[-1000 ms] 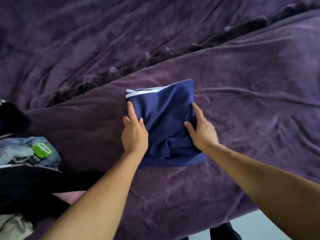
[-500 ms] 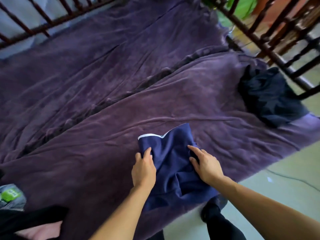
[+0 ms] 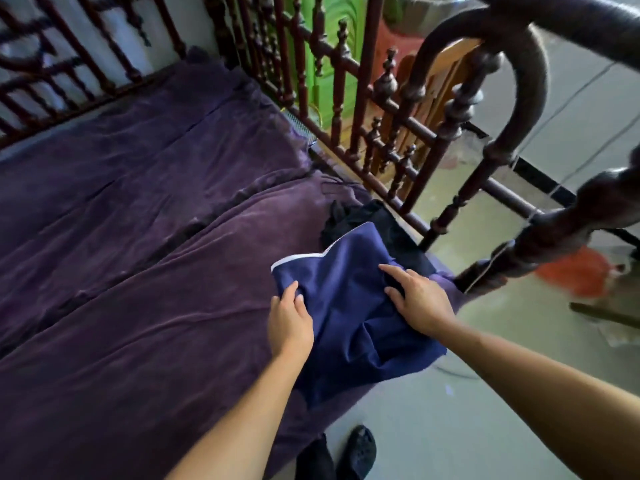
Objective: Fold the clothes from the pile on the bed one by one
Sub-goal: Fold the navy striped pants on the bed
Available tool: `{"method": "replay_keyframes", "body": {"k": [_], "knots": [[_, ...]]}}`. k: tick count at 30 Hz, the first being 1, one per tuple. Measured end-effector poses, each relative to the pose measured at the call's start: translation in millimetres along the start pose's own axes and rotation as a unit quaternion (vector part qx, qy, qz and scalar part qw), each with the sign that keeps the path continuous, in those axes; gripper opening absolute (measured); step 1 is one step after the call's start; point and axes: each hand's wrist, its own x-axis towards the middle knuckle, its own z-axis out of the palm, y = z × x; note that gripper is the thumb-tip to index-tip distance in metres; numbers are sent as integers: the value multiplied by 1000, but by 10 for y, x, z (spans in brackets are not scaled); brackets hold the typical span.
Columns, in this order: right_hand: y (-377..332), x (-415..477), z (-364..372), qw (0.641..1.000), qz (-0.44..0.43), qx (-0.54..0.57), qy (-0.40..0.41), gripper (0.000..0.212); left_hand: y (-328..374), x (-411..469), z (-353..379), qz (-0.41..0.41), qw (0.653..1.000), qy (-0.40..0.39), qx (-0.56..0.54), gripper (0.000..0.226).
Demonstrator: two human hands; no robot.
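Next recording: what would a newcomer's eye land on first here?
A folded navy garment with white trim, held by the left hand and right hand over the purple blanket at the bed's near right corner. Just behind it lies a dark garment, beside the carved dark wooden railing.

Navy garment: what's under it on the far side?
A black garment pokes out beyond its far edge. How far it runs beneath is hidden by the navy garment, which the left hand and right hand hold. Purple blanket shows alongside.
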Motion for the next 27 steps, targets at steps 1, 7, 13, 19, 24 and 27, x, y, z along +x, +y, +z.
{"method": "replay_keyframes", "body": {"k": [1,7,13,19,24,27], "knots": [[107,119,-102,1000,-2,-10,7,47,135,50,74,1,1000,4,-11,36],[586,963,-417,1000,-10,-19,22,48,590,441,574,-2,997,-5,-80,39],[971,1477,-85,992,53,-75,-83,57,392,1041,1041,-51,973,-179,136,53],[958,1457,736,985,-70,-139,-77,72,230,1490,1430,185,911,-157,332,66],[1200,1478,1215,981,-43,-163,-95,74,-153,1672,1721,170,887,-210,376,79],[1269,1557,1293,980,-39,-163,-107,74,-147,1740,1776,168,883,-226,376,82]]}}
